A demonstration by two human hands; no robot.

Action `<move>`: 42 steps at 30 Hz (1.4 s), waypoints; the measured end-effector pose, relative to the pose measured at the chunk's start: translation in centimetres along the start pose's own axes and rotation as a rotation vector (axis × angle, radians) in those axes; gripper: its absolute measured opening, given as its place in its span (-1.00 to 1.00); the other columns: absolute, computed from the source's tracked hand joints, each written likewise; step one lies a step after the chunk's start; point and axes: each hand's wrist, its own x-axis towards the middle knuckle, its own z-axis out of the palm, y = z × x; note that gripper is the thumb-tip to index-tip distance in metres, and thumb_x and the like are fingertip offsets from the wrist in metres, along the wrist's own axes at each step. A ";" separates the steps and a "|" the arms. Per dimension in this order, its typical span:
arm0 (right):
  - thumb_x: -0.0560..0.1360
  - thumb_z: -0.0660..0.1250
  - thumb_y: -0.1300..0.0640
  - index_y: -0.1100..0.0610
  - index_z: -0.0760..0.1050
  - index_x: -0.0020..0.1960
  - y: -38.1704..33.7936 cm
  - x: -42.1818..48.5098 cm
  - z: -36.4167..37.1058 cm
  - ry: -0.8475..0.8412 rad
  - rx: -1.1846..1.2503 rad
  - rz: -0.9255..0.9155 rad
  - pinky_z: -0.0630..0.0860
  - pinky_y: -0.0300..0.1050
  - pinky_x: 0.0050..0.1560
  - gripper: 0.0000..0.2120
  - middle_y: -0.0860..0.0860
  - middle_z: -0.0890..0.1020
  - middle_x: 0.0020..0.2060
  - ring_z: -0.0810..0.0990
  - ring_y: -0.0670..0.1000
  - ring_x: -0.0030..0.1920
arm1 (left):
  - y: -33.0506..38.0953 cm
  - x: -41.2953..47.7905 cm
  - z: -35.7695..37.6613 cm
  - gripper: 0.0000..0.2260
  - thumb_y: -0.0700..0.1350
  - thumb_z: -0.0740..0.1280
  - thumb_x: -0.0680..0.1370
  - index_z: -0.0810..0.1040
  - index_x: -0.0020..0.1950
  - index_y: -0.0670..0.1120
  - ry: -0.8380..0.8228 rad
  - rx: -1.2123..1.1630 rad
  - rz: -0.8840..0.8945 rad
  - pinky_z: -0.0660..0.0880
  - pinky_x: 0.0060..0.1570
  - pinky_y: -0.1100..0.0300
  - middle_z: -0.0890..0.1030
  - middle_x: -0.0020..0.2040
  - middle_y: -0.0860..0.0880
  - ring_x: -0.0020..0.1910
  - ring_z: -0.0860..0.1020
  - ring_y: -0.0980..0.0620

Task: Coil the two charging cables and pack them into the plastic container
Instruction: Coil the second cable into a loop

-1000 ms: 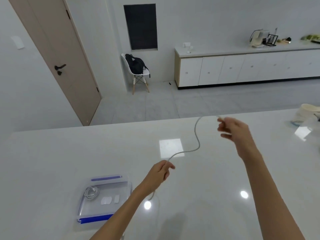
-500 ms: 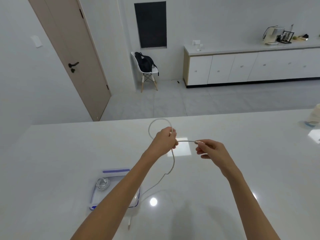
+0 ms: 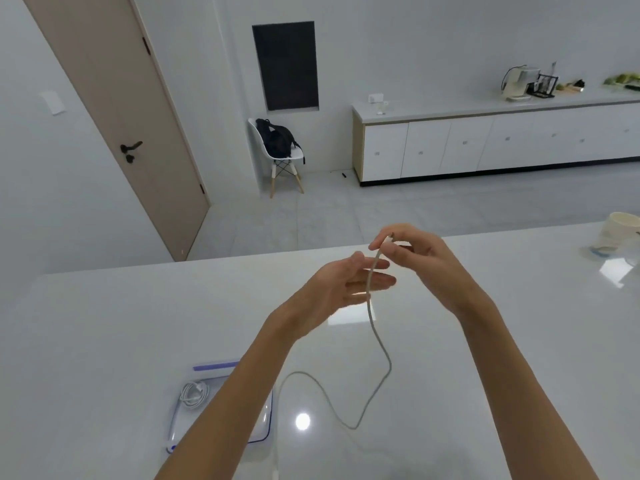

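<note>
Closest in, under the left arm, a clear plastic container [image 3: 216,367] with blue edges is sitting on the white desk [image 3: 104,341]. One white charging cable [image 3: 194,394] is already lying coiled up inside it, on the side away from the right hand.

The second charging cable [image 3: 381,344] is not coiled yet. It is hanging down from the hands, bending below the right wrist, looping on the desk between the two arms and running off toward the person.

A bit farther out, the left hand [image 3: 346,285] is held out flat with its fingers straight. It is gripping nothing, and the cable is passing just in front of its fingertips. Just past it, the right hand [image 3: 415,254] is pinching the top end of the cable between its thumb and finger.

This cable looks thin, light and floppy. It will probably bend easily but spring back out of a loop if it is let go. A good place to hold it seems to be close to the end. Then each loop could be laid over the flat left fingers, and the thumb could press it down.

Beyond the right hand, a white cup [image 3: 620,230] is lying near the far edge of the desk. Farther off, past both hands, a chair [image 3: 277,157] is carrying a black backpack [image 3: 275,140].
</note>
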 end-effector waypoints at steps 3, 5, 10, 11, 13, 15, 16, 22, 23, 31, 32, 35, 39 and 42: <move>0.57 0.35 0.17 0.10 0.66 0.01 -1.0 1.3 -0.3 0.285 -0.109 -0.095 0.55 -0.17 -0.05 -0.89 0.00 0.69 -0.12 0.61 -0.05 -0.17 | -1.3 0.0 0.6 -0.67 0.13 0.15 0.64 0.53 0.18 -0.06 0.627 0.351 0.118 0.48 0.21 0.01 0.61 0.12 0.01 0.14 0.55 0.02; 0.56 0.35 0.20 0.11 0.65 0.04 -1.4 2.0 0.0 0.418 -0.140 -0.184 0.59 -0.14 -0.05 -0.88 0.01 0.69 -0.15 0.64 -0.09 -0.17 | -0.9 -0.2 0.6 -0.54 0.18 0.09 0.64 0.58 0.04 -0.16 0.644 0.022 0.037 0.54 0.11 -0.05 0.66 -0.01 -0.12 0.03 0.60 -0.12; 0.54 0.37 0.24 0.10 0.66 0.09 -0.1 0.3 3.4 0.214 -0.574 -0.623 0.55 -0.05 0.08 -0.83 -0.05 0.67 -0.01 0.62 -0.04 0.07 | 2.1 0.7 -1.0 -0.31 0.31 0.06 0.60 0.46 0.27 -0.31 -0.033 -0.767 -0.232 0.59 0.03 -0.04 0.62 -0.02 -0.15 -0.04 0.66 -0.11; 0.53 0.38 0.25 0.09 0.67 0.08 0.8 -0.2 4.3 0.175 -0.705 -0.740 0.51 -0.01 0.14 -0.82 -0.04 0.67 0.01 0.60 0.00 0.14 | 2.4 0.9 -1.2 -0.41 0.25 0.10 0.61 0.46 0.28 -0.25 -0.067 -0.797 -0.233 0.59 -0.12 0.10 0.56 -0.10 -0.09 -0.15 0.62 -0.02; 0.48 0.40 0.28 0.08 0.68 0.10 2.6 -1.2 4.9 0.147 -0.822 -0.841 0.42 0.10 0.28 -0.76 -0.01 0.65 0.11 0.51 0.08 0.29 | 2.7 1.2 -1.6 -0.57 0.13 0.15 0.64 0.50 0.26 -0.20 -0.080 -0.620 -0.227 0.51 -0.21 0.26 0.57 -0.12 -0.05 -0.20 0.57 0.06; 0.44 0.39 0.34 0.06 0.66 0.16 3.7 -1.7 4.5 0.133 -0.770 -0.790 0.29 0.20 0.40 -0.65 0.01 0.57 0.25 0.35 0.17 0.43 | 2.3 1.5 -2.1 -0.59 0.05 0.13 0.67 0.54 0.25 -0.24 -0.050 -0.406 -0.172 0.56 -0.11 0.22 0.66 0.05 -0.12 -0.05 0.63 -0.03; 0.44 0.37 0.37 0.05 0.64 0.19 4.0 -1.9 4.0 0.150 -0.708 -0.731 0.25 0.21 0.43 -0.61 0.03 0.53 0.30 0.30 0.20 0.46 | 2.2 1.5 -2.3 -0.60 0.03 0.11 0.68 0.55 0.24 -0.24 -0.022 -0.338 -0.149 0.58 -0.10 0.19 0.67 0.12 -0.16 -0.02 0.65 -0.08; 0.60 0.12 0.17 -0.05 0.16 0.55 4.4 1.4 1.2 -0.020 0.209 -0.039 0.04 0.10 0.54 -0.46 -0.11 0.30 0.52 0.12 -0.09 0.56 | 2.1 1.0 -2.9 -0.86 -0.13 0.24 0.64 0.55 0.08 -0.15 -0.164 -0.184 -0.109 0.24 -0.44 0.33 0.56 -0.14 -0.06 -0.42 0.32 0.09; 0.63 0.06 0.12 -0.07 0.16 0.56 4.5 2.1 1.5 -0.107 0.344 0.045 0.09 0.06 0.52 -0.50 -0.08 0.33 0.51 0.19 -0.08 0.54 | 2.4 0.8 -2.7 -0.86 -0.19 0.24 0.62 0.55 0.11 -0.16 -0.262 -0.239 -0.079 0.29 -0.40 0.34 0.54 -0.14 -0.05 -0.38 0.34 0.09; 0.64 0.15 -0.03 0.04 0.60 0.20 8.7 -3.9 9.0 -0.338 0.350 0.344 0.43 -0.11 -0.28 -0.70 0.06 0.53 -0.34 0.38 0.01 -0.42 | 1.1 2.0 -7.2 -0.68 -0.38 0.16 0.61 0.45 0.34 -0.21 0.190 -0.392 0.251 0.41 -0.32 0.27 0.60 -0.02 -0.11 -0.28 0.51 0.03; 0.65 0.15 -0.03 -0.10 0.58 0.18 8.5 -4.8 9.2 -0.351 0.195 0.292 0.40 -0.16 -0.28 -0.75 -0.01 0.52 -0.38 0.39 -0.03 -0.41 | 0.2 2.3 -7.8 -0.68 -0.39 0.15 0.62 0.45 0.34 -0.20 0.306 -0.273 0.235 0.45 -0.27 0.24 0.61 -0.01 -0.12 -0.23 0.54 0.02; 0.62 0.15 -0.10 -0.21 0.53 0.15 5.3 -5.1 7.5 -0.262 -0.290 0.033 0.39 -0.26 -0.28 -0.79 -0.11 0.49 -0.42 0.40 -0.14 -0.41 | -3.3 2.4 -7.1 -0.73 -0.38 0.12 0.62 0.50 0.24 -0.23 0.365 0.120 0.162 0.45 -0.22 0.17 0.61 -0.10 -0.11 -0.18 0.55 0.00; 0.60 0.19 -0.11 -0.11 0.58 -0.01 0.0 -2.0 2.2 -0.023 -0.797 -0.408 0.43 -0.26 -0.41 -0.79 -0.21 0.55 -0.34 0.42 -0.18 -0.41 | -5.2 0.8 -3.2 -0.74 -0.09 0.10 0.67 0.50 0.11 -0.22 0.052 0.149 0.151 0.36 -0.26 0.20 0.57 -0.18 -0.07 -0.26 0.46 0.01; 0.58 0.28 -0.05 0.04 0.66 -0.07 -2.2 0.5 0.0 -0.017 -0.627 -0.546 0.50 -0.20 -0.35 -0.76 -0.14 0.62 -0.29 0.55 -0.10 -0.35 | -3.4 -0.1 -0.4 -0.55 0.17 0.07 0.63 0.51 0.02 -0.19 -0.110 -0.132 0.211 0.38 -0.31 0.20 0.58 -0.24 -0.08 -0.31 0.47 0.01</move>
